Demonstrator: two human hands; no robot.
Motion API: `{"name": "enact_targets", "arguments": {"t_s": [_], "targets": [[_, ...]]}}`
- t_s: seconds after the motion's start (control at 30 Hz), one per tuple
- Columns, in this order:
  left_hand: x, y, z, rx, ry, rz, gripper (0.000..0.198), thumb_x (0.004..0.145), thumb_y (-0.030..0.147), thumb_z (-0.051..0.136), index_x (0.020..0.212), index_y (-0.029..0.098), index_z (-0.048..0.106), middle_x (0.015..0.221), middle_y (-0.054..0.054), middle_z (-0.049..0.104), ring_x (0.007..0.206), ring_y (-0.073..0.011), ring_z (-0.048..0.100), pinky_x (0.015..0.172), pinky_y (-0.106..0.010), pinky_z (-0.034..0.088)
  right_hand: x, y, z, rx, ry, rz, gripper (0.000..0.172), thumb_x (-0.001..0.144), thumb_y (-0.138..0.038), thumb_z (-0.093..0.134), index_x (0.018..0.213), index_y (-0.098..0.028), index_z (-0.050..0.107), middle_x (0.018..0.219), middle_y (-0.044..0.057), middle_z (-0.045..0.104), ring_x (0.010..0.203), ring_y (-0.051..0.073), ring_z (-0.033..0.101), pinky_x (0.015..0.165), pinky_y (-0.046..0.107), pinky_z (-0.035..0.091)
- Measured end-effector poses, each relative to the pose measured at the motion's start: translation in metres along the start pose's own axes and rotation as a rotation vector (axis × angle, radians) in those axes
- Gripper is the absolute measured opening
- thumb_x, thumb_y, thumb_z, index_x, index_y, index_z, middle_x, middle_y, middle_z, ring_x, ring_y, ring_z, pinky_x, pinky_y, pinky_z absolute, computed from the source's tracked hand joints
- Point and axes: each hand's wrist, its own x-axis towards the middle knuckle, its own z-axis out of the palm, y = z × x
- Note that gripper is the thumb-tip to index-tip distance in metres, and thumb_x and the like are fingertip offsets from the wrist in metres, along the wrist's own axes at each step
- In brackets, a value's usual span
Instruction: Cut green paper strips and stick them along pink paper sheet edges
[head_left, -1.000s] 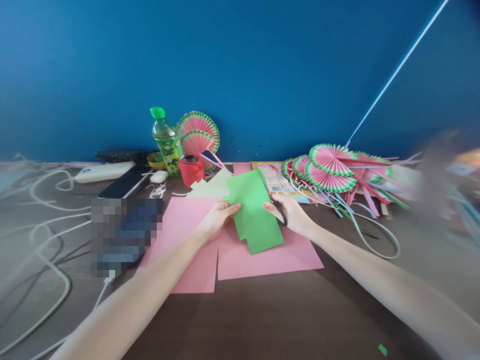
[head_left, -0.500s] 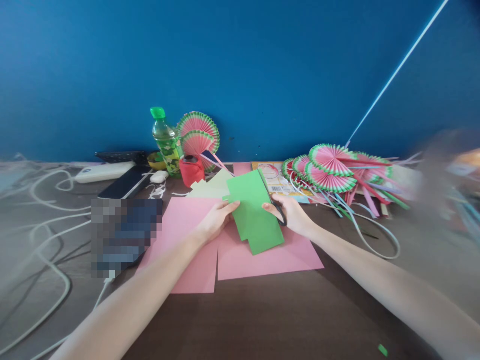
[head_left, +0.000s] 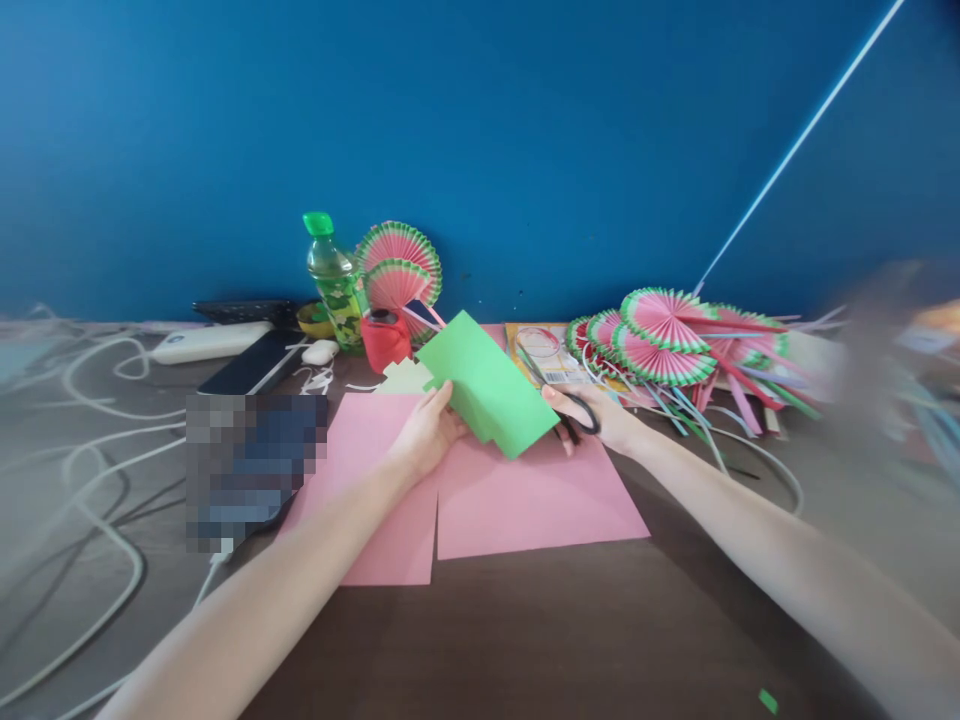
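A bright green sheet of paper (head_left: pixel 487 385), notched along its lower left edge, is pinched at its left side by my left hand (head_left: pixel 431 430). My right hand (head_left: pixel 600 415) is closed on scissors (head_left: pixel 589 415) with dark handles, just right of the sheet. The blades point up and away, beside the paper's right edge. Beneath both hands lie pink sheets (head_left: pixel 525 510) on the dark table. Pale green paper (head_left: pixel 405 377) with a stepped edge rests behind my left hand.
Pink and green pleated paper fans (head_left: pixel 664 335) are piled at the back right. A bottle (head_left: pixel 330 280), a red container (head_left: pixel 386 340) and two upright fans (head_left: pixel 397 265) stand at the back. Left are white cables (head_left: pixel 127 560) and a phone (head_left: pixel 259 460). A green scrap (head_left: pixel 768 700) lies front right.
The green sheet has turned anticlockwise and tilted in my left hand. My right hand has moved slightly right with the scissors, away from the paper's edge.
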Motion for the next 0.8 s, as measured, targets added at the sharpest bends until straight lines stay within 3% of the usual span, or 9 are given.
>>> {"name": "enact_targets", "arguments": {"t_s": [0.17,0.37,0.57,0.8], "targets": [[0.005,0.002,-0.002,-0.101,0.106,0.001,0.02,0.09,0.027,0.038,0.09,0.017,0.056,0.088,-0.005,0.066,0.076,-0.0147,0.063,0.079,-0.034,0.05,-0.008,-0.01,-0.019,0.004,-0.269,0.103,0.054,0.077,-0.066,0.04,0.086,-0.014,0.05,0.055,-0.001,0.055,0.04,0.01,0.053,0.037,0.021,0.034],[0.008,0.004,-0.001,-0.224,0.229,0.002,0.021,0.092,0.027,0.035,0.093,0.02,0.054,0.088,-0.003,0.067,0.08,-0.0103,0.064,0.082,-0.026,0.049,-0.017,-0.022,-0.037,-0.243,-0.57,0.229,0.056,0.079,-0.059,0.045,0.111,-0.013,0.049,0.058,-0.002,0.057,0.039,0.006,0.047,0.038,0.019,0.032],[0.008,0.005,-0.001,-0.276,0.237,0.012,0.029,0.093,0.03,0.03,0.105,0.019,0.054,0.096,-0.005,0.068,0.089,-0.0126,0.064,0.089,-0.029,0.047,-0.017,-0.022,-0.044,-0.345,-0.609,0.181,0.051,0.084,-0.052,0.042,0.111,-0.012,0.057,0.051,-0.003,0.051,0.04,0.005,0.042,0.042,0.019,0.03],[0.006,0.0,-0.002,-0.187,0.099,0.025,0.03,0.092,0.032,0.034,0.106,0.018,0.057,0.092,-0.006,0.07,0.086,-0.0151,0.065,0.093,-0.035,0.044,-0.013,-0.025,-0.027,-0.414,-0.588,0.074,0.048,0.083,-0.051,0.044,0.105,-0.012,0.061,0.06,0.0,0.056,0.052,0.008,0.051,0.049,0.02,0.037]]}}
